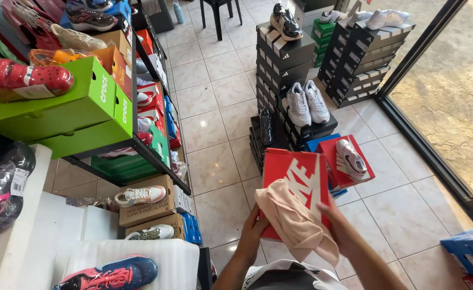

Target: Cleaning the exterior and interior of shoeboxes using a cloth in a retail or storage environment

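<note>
A red shoe box (295, 180) with a large white emblem on its lid is being held up in front of the person, tilted slightly, over the tiled floor (215, 134). A pale peach cloth (295, 217) is draping across the lower half of the lid and hanging past its bottom edge.

The left hand (252, 231) is gripping the box's lower left edge, fingers wrapping behind it and thumb lying at the front, right beside the cloth. The right hand (339, 225) is closing on the lower right corner of the box, pressing against the cloth's edge; whether it is pinching the cloth itself cannot be told.

Just beyond the box, a white sneaker with pink trim (351, 159) is resting on another red box. Further back, a pair of grey sneakers (307, 102) is sitting on a stack of black shoe boxes (282, 59). To the left, a metal shelf is carrying green boxes (70, 107) with a red clog (30, 79) on top.
</note>
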